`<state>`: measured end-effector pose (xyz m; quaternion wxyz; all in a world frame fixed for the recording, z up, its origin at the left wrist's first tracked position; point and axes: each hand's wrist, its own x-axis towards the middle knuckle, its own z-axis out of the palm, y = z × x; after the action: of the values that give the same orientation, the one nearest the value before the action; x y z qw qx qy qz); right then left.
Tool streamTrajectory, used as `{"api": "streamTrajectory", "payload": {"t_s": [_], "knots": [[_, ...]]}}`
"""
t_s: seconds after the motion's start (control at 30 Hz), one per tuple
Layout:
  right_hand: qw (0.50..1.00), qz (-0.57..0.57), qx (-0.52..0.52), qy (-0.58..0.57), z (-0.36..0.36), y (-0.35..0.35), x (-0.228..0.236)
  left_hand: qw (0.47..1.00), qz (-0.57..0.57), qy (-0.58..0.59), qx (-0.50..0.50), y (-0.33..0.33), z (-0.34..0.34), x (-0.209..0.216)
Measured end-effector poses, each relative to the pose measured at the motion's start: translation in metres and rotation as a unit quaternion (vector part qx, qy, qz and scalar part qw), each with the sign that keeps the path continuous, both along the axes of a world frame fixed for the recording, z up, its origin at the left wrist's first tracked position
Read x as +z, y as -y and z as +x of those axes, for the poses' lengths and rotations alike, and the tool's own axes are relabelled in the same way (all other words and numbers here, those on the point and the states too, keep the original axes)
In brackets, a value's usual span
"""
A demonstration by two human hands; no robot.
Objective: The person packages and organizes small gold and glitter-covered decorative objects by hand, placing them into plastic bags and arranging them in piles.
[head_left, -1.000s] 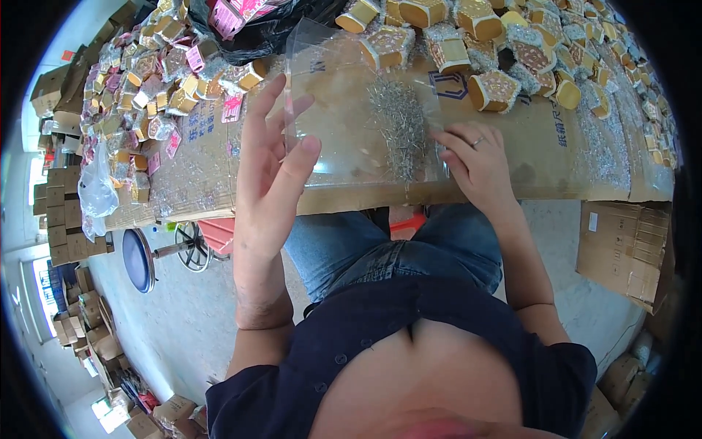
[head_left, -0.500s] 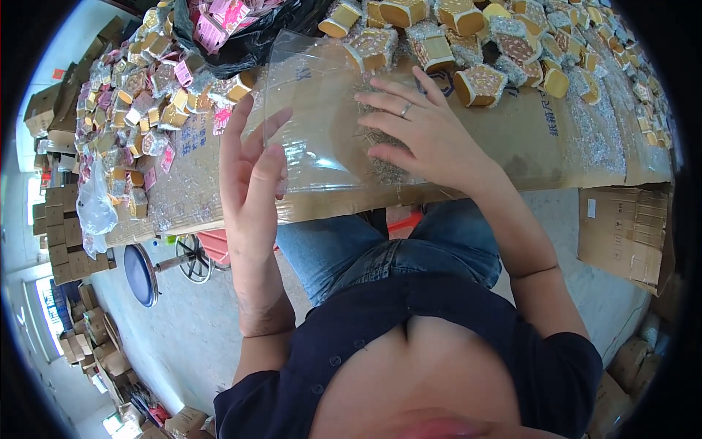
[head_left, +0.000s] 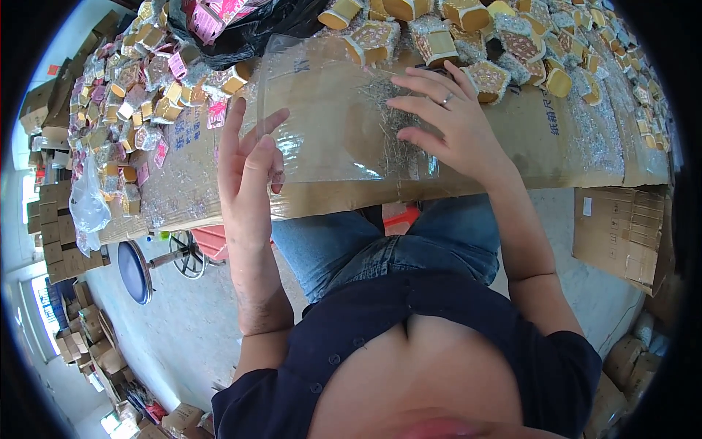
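A clear plastic sheet or bag lies flat on the cardboard-covered table in front of me. At its left edge is my left hand, palm turned inward, with thumb and fingers apart. One finger overlaps the plastic; whether it touches is hard to tell. My right hand, with a ring on one finger, hovers palm down over the right part of the plastic, fingers spread. Beside its fingertips is a loose patch of thin, straw-like brownish strands. Nothing shows in either hand.
Many gold, house-shaped pieces with glittery trim crowd the far side. More gold and pink pieces cover the left. A black plastic bag holds pink cards. A round stool stands below left; a cardboard box is at right.
My right hand has shifted right, uncovering more of the strands, which look more spread out. My left hand has barely moved. The view has shifted slightly.
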<state>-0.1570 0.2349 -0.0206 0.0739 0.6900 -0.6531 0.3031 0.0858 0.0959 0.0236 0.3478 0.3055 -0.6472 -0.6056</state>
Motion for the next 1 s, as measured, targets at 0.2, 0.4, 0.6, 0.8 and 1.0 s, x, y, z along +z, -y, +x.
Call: {"api": "streamTrajectory", "payload": {"t_s": [0.2,0.4,0.6,0.8,1.0], "knots": [[0.999,-0.014,-0.019,0.030,-0.003,-0.006,-0.009,1.000,0.000,-0.004,0.000,0.001,0.002,-0.002],[0.998,-0.018,-0.042,0.036,-0.006,-0.008,-0.014,1.000,0.009,0.002,-0.001,0.003,0.008,-0.009],[0.997,-0.038,-0.052,0.042,-0.006,-0.007,-0.016,1.000,0.012,0.020,0.006,0.002,0.014,-0.014],[0.997,-0.026,-0.056,0.048,0.000,-0.004,-0.016,0.990,0.023,0.138,-0.012,0.008,0.025,-0.025],[0.997,-0.025,-0.049,0.045,0.003,-0.002,-0.023,0.855,-0.415,0.295,-0.094,-0.015,-0.001,-0.015]]}}
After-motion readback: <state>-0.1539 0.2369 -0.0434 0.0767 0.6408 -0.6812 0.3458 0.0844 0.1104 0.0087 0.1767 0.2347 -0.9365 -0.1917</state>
